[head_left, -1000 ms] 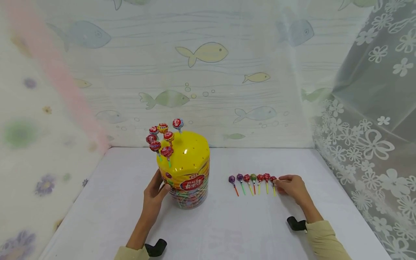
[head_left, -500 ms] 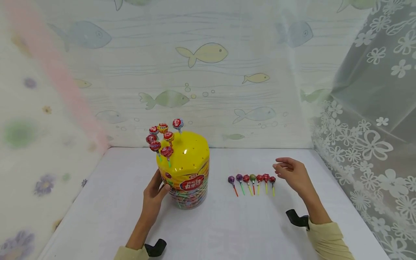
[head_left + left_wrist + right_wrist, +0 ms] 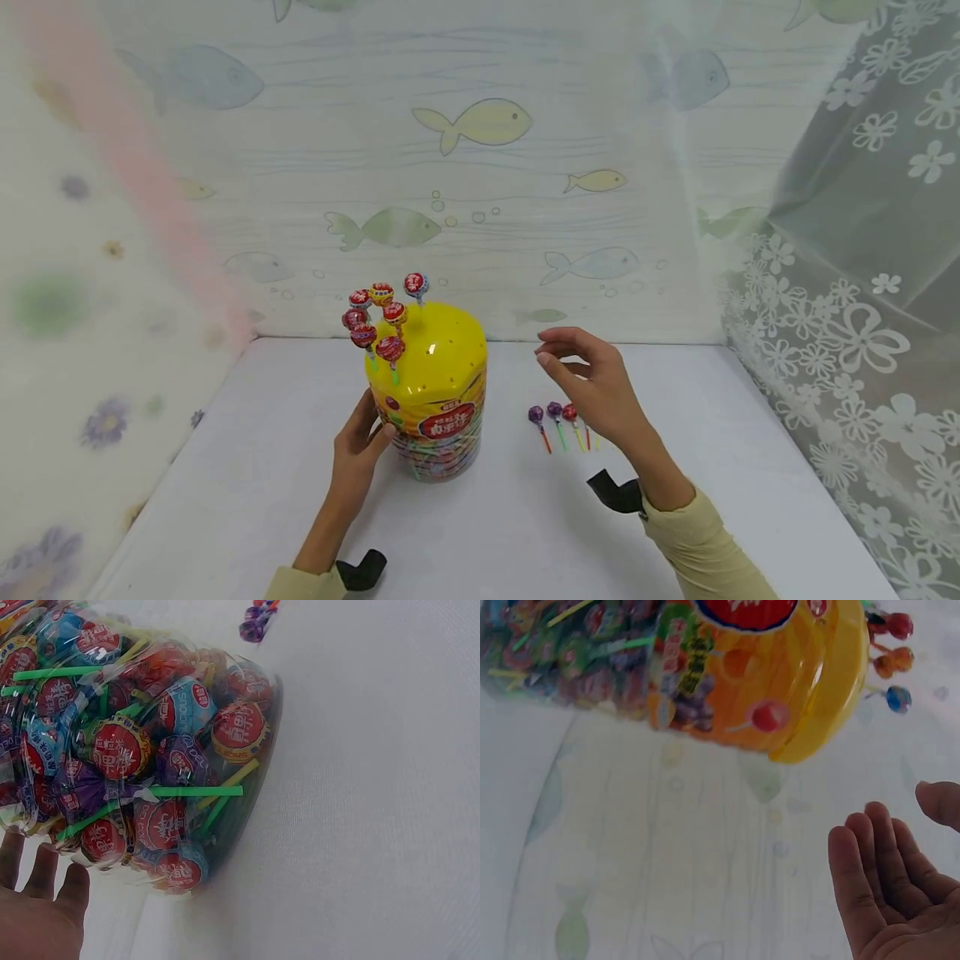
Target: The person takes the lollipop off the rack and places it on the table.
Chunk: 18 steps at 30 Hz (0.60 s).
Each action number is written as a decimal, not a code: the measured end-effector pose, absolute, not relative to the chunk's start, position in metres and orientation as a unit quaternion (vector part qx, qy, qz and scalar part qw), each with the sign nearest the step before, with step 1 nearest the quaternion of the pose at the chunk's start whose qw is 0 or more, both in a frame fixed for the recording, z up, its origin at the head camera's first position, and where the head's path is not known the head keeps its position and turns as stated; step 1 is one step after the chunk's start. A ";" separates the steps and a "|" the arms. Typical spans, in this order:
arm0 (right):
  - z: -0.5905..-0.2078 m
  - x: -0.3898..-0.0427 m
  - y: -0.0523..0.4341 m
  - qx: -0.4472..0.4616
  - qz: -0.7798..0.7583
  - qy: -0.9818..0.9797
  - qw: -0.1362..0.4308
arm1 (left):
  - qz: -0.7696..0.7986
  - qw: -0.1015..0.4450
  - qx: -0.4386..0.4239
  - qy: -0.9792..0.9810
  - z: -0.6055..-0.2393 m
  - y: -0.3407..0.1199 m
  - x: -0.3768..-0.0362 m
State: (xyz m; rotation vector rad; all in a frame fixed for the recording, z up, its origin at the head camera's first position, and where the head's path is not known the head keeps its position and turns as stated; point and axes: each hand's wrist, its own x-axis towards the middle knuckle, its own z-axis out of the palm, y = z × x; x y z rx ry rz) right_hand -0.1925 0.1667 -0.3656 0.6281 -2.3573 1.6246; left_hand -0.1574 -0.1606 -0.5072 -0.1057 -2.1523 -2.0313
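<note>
The right hand [image 3: 592,383] hung in the air above the desk [image 3: 525,533], fingers loosely spread and a little curled, thumb and forefinger apart with nothing between them; the right wrist view showed its palm [image 3: 900,900] open and bare. Just under it, at about 6 o'clock from the fingertips, lay the row of loose lollipops [image 3: 558,418] on the white cloth, heads toward the wall, sticks toward the person; three heads, two purple and one red, showed clear at the row's 9 o'clock end, and the rest sat hidden behind the hand and wrist. At 9 o'clock from the right hand stood the lollipop tub [image 3: 433,396], upright, yellow lid [image 3: 435,354] on top, clear body packed with wrapped lollipops, as the left wrist view [image 3: 150,757] made plain. The left hand [image 3: 363,442] was against the tub's lower side at roughly 8 o'clock, fingers and thumb curled round the wall. Up on the lid, at its 10 o'clock edge, a cluster of standing lollipops [image 3: 378,321] stuck out of the holes, sticks down, heads red, orange and blue. A black strap [image 3: 617,493] sat at the right wrist above a pale yellow sleeve [image 3: 697,550]. Behind it all hung a fish-print backdrop [image 3: 472,125].
</note>
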 end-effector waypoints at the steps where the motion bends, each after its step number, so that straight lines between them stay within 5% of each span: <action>1: -0.362 -0.192 0.159 0.222 0.556 -0.793 0.111 | -0.683 0.090 -0.036 -0.724 -0.507 -0.161 -0.157; 18: -0.342 -0.184 0.071 0.304 0.585 -0.746 0.092 | -0.684 0.088 -0.031 -0.723 -0.504 -0.160 -0.157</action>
